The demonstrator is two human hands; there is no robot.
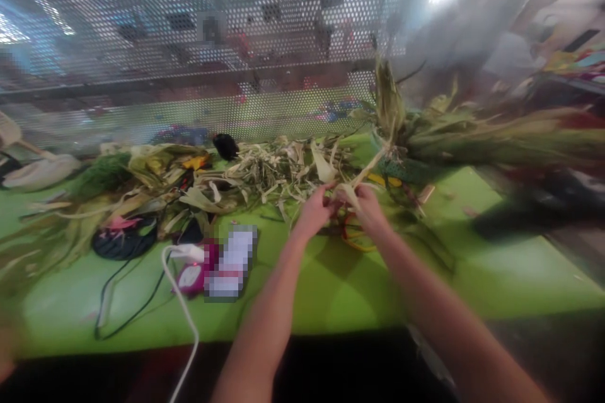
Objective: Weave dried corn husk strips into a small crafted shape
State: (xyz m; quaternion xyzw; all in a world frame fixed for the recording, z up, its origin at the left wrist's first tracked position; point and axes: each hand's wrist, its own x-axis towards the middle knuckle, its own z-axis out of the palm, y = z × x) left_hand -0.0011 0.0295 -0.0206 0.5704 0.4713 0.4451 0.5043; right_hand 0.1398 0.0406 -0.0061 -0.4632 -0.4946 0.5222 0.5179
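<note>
Over the green table [331, 289], my left hand [316, 209] and my right hand [368, 204] meet, both pinched on a pale dried leaf strip [366, 170] that runs up and right toward a bundle of long leaves [472, 132]. My fingers are curled around the strip's lower end. Just beneath the hands lies a red and yellow looped thing [352, 236], blurred. A heap of dried leaf scraps [274, 170] lies right behind my left hand.
A perforated metal screen [236, 44] stands behind the table. At the left lie green and yellow leaves [142, 176], a dark pouch [123, 242], a white cable [182, 308], a black cable [123, 302] and a pink device [191, 277]. A small black object [225, 146] sits near the screen.
</note>
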